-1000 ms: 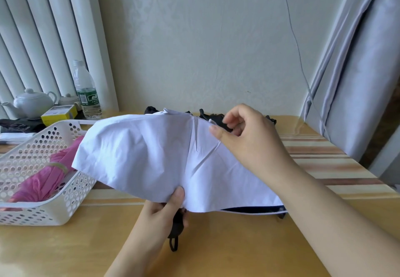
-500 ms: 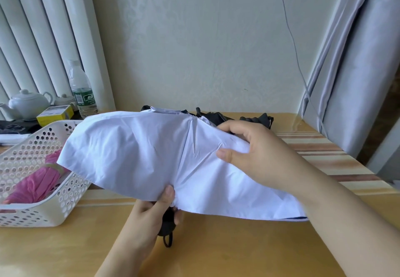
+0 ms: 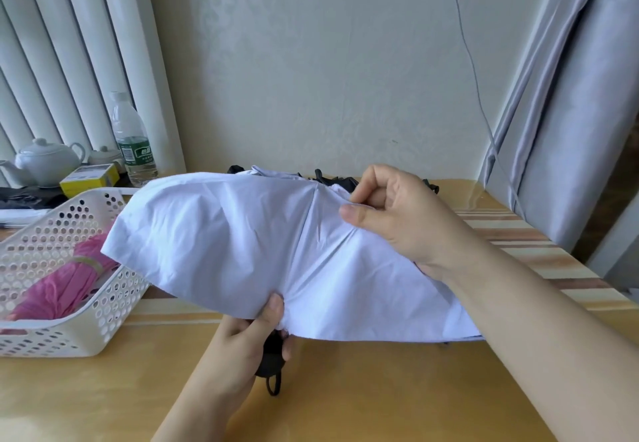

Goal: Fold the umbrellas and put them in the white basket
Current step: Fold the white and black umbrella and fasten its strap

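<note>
While half-folded: white umbrella (image 3: 242, 244) before bottle (image 3: 133, 140).

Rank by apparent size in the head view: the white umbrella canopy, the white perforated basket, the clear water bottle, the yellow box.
1. White fabric umbrella canopy, largest, though nearness to the camera inflates it.
2. White perforated plastic basket, partly cut off by the frame edge.
3. Clear plastic water bottle.
4. Yellow cardboard box, smallest; partly hidden by the basket.

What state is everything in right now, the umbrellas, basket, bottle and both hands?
white umbrella: canopy loose, not folded yet
pink umbrella: folded, lying in the basket
white basket: holds only the pink umbrella
water bottle: upright, capped
left hand: grips the black handle
right hand: pinches the canopy
</note>
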A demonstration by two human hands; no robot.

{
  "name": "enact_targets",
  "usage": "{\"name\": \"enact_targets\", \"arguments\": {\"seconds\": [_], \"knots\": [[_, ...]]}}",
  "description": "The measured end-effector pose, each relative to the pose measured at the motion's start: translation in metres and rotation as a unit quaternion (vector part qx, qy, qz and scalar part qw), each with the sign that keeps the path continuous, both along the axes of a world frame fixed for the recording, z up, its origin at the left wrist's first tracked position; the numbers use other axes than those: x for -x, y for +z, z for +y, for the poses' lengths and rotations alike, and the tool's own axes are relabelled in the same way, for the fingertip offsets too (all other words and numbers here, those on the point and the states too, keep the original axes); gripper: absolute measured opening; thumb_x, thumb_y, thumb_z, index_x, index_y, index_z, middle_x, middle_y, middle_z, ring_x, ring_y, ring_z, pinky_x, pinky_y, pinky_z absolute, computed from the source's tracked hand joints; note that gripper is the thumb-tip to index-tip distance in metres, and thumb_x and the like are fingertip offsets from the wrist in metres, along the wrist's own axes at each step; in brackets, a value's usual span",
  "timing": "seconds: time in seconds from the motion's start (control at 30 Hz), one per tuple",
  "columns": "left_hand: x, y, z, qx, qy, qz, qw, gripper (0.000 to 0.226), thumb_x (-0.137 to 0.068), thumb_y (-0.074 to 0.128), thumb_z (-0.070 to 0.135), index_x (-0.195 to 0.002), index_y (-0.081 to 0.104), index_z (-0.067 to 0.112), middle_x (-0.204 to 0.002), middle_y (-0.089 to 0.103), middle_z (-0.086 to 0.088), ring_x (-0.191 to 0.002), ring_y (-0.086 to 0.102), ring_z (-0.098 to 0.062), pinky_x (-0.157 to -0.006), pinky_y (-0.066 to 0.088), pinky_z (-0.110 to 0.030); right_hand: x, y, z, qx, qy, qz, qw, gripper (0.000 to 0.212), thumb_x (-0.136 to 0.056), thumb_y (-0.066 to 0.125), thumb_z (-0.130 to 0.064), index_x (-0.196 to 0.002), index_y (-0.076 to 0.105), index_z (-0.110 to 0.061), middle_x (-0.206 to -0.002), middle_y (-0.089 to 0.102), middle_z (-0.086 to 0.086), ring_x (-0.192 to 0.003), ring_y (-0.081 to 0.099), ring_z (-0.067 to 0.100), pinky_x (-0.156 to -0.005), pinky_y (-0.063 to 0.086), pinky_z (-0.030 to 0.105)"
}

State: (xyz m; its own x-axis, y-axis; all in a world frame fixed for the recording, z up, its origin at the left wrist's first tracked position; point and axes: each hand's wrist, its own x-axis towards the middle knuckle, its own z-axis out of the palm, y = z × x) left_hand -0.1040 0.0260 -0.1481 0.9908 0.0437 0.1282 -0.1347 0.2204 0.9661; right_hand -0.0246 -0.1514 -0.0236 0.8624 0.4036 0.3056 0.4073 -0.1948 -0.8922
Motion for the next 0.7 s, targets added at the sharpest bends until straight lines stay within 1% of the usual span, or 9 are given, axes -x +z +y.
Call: {"name": "enact_targets", "arguments": {"seconds": [0.17, 0.23, 0.33, 0.37, 0.43, 0.5, 0.6, 0.67, 0.7], "knots": [[0.001, 0.002, 0.001, 0.024, -0.02, 0.035, 0.999, 0.038, -0.079, 0.054, 0.038, -0.075, 0.053, 0.001, -0.051, 0.042, -0.014, -0.045, 0.039, -0.017, -0.046, 0.035, -0.017, -0.001, 0.01, -0.003, 0.105, 0.042, -0.052, 0.992, 0.026, -0.094, 0.059, -0.008, -0.1, 0.057, -0.033, -0.087, 0.075, -0.005, -0.075, 0.066, 0.022, -0.074, 0.051, 0.033], [0.001, 0.002, 0.002, 0.018, -0.022, 0.035, 0.999, 0.038, -0.077, 0.06, 0.045, -0.072, 0.058, 0.007, -0.051, 0.042, -0.014, -0.047, 0.04, -0.017, -0.048, 0.036, -0.017, -0.001, 0.014, -0.003, 0.146, 0.039, -0.087, 0.985, 0.028, -0.095, 0.06, -0.015, -0.106, 0.056, -0.041, -0.086, 0.074, -0.006, -0.07, 0.064, 0.012, -0.066, 0.048, 0.027], [0.001, 0.0, 0.003, -0.013, -0.029, 0.015, 0.999, 0.037, -0.067, 0.06, 0.058, -0.058, 0.06, 0.022, -0.052, 0.045, -0.01, -0.05, 0.042, -0.016, -0.052, 0.037, -0.016, -0.003, 0.014, 0.0, 0.197, 0.024, -0.116, 0.973, 0.038, -0.088, 0.068, -0.025, -0.113, 0.053, -0.049, -0.078, 0.067, 0.013, -0.061, 0.051, 0.022, -0.062, 0.04, 0.025], [0.001, 0.001, 0.002, -0.018, -0.033, 0.003, 0.999, 0.035, -0.064, 0.064, 0.057, -0.058, 0.06, 0.023, -0.052, 0.046, -0.007, -0.048, 0.042, -0.015, -0.052, 0.037, -0.016, -0.002, 0.013, 0.002, 0.201, 0.026, -0.108, 0.973, 0.04, -0.087, 0.069, -0.024, -0.114, 0.053, -0.049, -0.076, 0.068, 0.01, -0.059, 0.051, 0.018, -0.061, 0.042, 0.024], [0.001, 0.001, 0.001, -0.006, -0.029, -0.002, 1.0, 0.038, -0.054, 0.077, 0.049, -0.068, 0.063, 0.017, -0.052, 0.048, -0.005, -0.042, 0.041, -0.014, -0.046, 0.035, -0.015, -0.002, 0.012, 0.002, 0.185, 0.025, -0.082, 0.979, 0.042, -0.089, 0.068, -0.018, -0.118, 0.055, -0.045, -0.074, 0.071, -0.002, -0.059, 0.056, 0.008, -0.061, 0.046, 0.021], [0.0, 0.0, 0.001, 0.012, -0.012, 0.012, 1.0, 0.05, -0.053, 0.077, 0.042, -0.08, 0.059, 0.004, -0.054, 0.049, -0.006, -0.041, 0.041, -0.016, -0.043, 0.034, -0.016, -0.003, 0.01, 0.002, 0.187, 0.003, -0.073, 0.98, 0.043, -0.09, 0.067, -0.023, -0.125, 0.051, -0.042, -0.079, 0.072, -0.001, -0.062, 0.059, 0.011, -0.062, 0.045, 0.019], [0.0, -0.001, 0.0, 0.004, -0.009, 0.012, 1.0, 0.05, -0.057, 0.074, 0.044, -0.079, 0.056, 0.002, -0.056, 0.049, -0.006, -0.045, 0.044, -0.019, -0.046, 0.036, -0.018, -0.007, 0.01, 0.004, 0.267, -0.076, -0.075, 0.958, 0.073, -0.073, 0.062, -0.067, -0.136, 0.039, -0.04, -0.092, 0.058, -0.006, -0.076, 0.054, 0.006, -0.067, 0.04, 0.018], [0.0, -0.002, -0.001, -0.021, -0.016, 0.015, 1.0, 0.047, -0.06, 0.072, 0.046, -0.074, 0.055, 0.004, -0.054, 0.05, -0.006, -0.046, 0.044, -0.018, -0.049, 0.038, -0.016, -0.011, 0.009, 0.012, 0.313, -0.103, -0.014, 0.944, 0.106, -0.048, 0.045, -0.091, -0.141, 0.033, -0.043, -0.12, 0.051, -0.007, -0.105, 0.053, 0.007, -0.087, 0.044, 0.025], [0.0, -0.003, -0.001, -0.033, -0.021, 0.017, 0.999, 0.047, -0.061, 0.072, 0.046, -0.073, 0.055, 0.004, -0.054, 0.05, -0.006, -0.046, 0.044, -0.018, -0.049, 0.038, -0.016, -0.012, 0.008, 0.017, 0.313, -0.088, 0.014, 0.946, 0.111, -0.043, 0.04, -0.097, -0.141, 0.035, -0.044, -0.134, 0.047, -0.01, -0.119, 0.049, 0.01, -0.099, 0.042, 0.032]]}}
